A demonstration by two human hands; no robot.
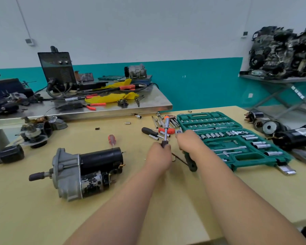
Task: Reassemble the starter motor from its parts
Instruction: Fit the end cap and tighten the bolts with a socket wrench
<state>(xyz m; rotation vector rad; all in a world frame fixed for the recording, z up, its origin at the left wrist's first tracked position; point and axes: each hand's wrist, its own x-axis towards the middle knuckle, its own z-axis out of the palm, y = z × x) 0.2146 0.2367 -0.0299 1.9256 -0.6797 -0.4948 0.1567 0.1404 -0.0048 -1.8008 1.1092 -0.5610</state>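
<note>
Starter motor (85,174) lies on its side on the near left of the tan table (42,218), with its shaft end pointing left and its black body to the right, well apart from both hands. A steel bench (148,103) littered with cables and yellow cloth stands behind the table on the far left. An open green socket case (246,157) sits on the right of the table, and a second black motor (295,138) lies just beyond it at the right edge.

The left hand (159,156) is curled round the dark handle of a driver (165,133), whose chrome shaft points away over a heap of loose tools. The right hand (187,140) rests at the near left edge of the case, back up; its fingers are hidden, so I cannot tell whether they hold anything. A red-handled screwdriver (112,140) lies just beyond the starter motor.
</note>
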